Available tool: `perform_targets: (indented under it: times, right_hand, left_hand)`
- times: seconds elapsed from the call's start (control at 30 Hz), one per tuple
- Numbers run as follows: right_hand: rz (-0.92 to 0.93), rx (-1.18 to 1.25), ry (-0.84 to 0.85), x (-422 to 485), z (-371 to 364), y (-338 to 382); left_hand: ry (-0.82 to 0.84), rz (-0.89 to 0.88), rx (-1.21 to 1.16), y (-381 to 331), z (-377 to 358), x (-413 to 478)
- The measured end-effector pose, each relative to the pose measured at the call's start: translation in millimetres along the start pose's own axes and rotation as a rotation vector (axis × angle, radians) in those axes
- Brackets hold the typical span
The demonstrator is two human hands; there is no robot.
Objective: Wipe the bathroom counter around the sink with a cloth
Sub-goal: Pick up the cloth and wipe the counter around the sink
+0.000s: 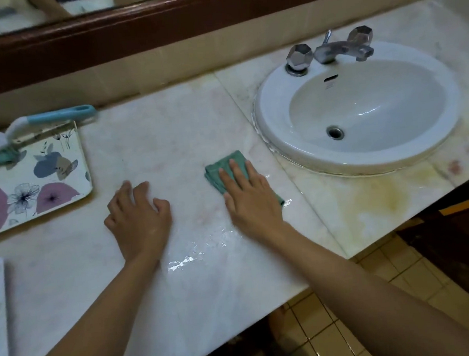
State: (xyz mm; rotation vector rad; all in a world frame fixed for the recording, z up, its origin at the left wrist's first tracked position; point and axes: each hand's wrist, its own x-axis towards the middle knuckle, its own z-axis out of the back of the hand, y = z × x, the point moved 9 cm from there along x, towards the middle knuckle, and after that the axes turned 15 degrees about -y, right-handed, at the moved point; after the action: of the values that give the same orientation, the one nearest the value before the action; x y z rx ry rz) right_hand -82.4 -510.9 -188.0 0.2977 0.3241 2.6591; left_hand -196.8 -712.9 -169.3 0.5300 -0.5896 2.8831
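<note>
A folded green cloth [223,166] lies flat on the pale marble counter [172,126], just left of the white oval sink [360,110]. My right hand [250,199] presses palm-down on the cloth, fingers stretched over it; part of the cloth is hidden under the palm. My left hand [139,217] rests on the bare counter to the left, fingers slightly curled and apart, holding nothing. A wet shiny streak [194,255] shows on the counter between and below the hands.
A floral tray [37,178] sits at the left with a blue-handled scrub brush [38,121] on its far edge. A chrome two-handled tap [329,48] stands behind the sink. Yellow stains [382,196] mark the counter right of the cloth. Tiled floor [362,322] lies below.
</note>
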Motion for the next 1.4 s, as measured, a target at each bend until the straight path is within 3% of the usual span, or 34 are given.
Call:
perform_targets:
  times: [0.2, 0.5, 0.67, 0.83, 0.97, 1.13, 1.3, 1.4]
  right_hand:
    - [-0.162, -0.024, -0.068, 27.1, 18.5, -52.3]
    - [-0.345, -0.113, -0.114, -107.6, 71.6, -155.6]
    - [-0.484, -0.07, -0.144, -109.8, 64.8, -131.2]
    - [-0.217, -0.025, -0.108, -85.0, 26.8, -24.6]
    - [-0.014, 0.028, -0.053, -34.0, 12.4, -4.8]
    - [-0.137, -0.044, -0.089, -10.3, 28.9, -74.1]
    - [-0.26, -0.051, -0.121, -84.4, 55.9, -113.8]
    - [-0.193, -0.058, -0.06, -127.7, 63.2, -123.7]
  left_hand:
    - [0.004, -0.005, -0.021, 2.8, 0.1, -0.2]
    - [0.021, 0.001, -0.07, 1.6, 3.8, -1.4]
    - [0.017, -0.002, -0.063, -1.7, 5.0, -0.8]
    - [0.014, 0.005, -0.063, -0.3, 3.7, -0.5]
    - [0.013, -0.003, -0.049, 1.1, 2.4, -0.7]
    - [0.019, -0.027, -0.034, 0.2, 2.6, -1.2]
    - [0.055, -0.052, -0.087, -4.8, 4.6, -2.1]
    - [0.084, -0.12, -0.182, -12.3, 8.7, -13.8]
